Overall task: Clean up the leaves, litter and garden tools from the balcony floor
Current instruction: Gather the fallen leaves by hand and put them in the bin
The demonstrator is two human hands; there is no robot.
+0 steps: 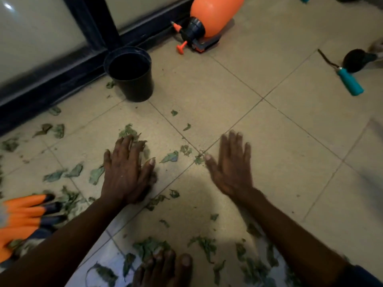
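Observation:
Dry green leaves lie scattered over the beige tiled floor, thickest at the left and along the bottom. My left hand lies flat on the tiles with fingers spread over a few leaves. My right hand lies flat and open on bare tile, thumb beside a leaf scrap. An empty black pot stands upright beyond my left hand. An orange pressure sprayer lies on its side at the back. A teal-handled garden tool lies at the right.
Orange garden gloves with black claw tips lie at the lower left. A dark door frame runs along the back left. My bare foot shows at the bottom. A dark round object sits by the teal tool.

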